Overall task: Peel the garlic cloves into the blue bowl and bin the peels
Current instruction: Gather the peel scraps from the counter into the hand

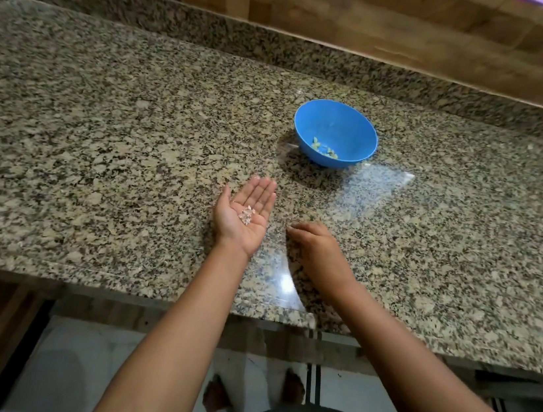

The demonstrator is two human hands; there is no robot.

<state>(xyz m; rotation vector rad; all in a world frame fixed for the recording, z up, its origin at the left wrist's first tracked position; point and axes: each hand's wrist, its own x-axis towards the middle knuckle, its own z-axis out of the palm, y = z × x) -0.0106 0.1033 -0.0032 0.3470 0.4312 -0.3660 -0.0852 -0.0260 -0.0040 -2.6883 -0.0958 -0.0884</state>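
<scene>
Few peeled cloves sit in the bowl, none visible outside it. Peels: small heap on the left hand, palm up and fingers straight, just front-left of the bowl. Right hand is in front of the bowl, fingers curled with tips down on the desk; can't tell if it pinches a scrap. Step looks like peel cleanup. Next: gather any stray bits into the left palm, cup it, carry it level to the bin. Bin not in view.
</scene>
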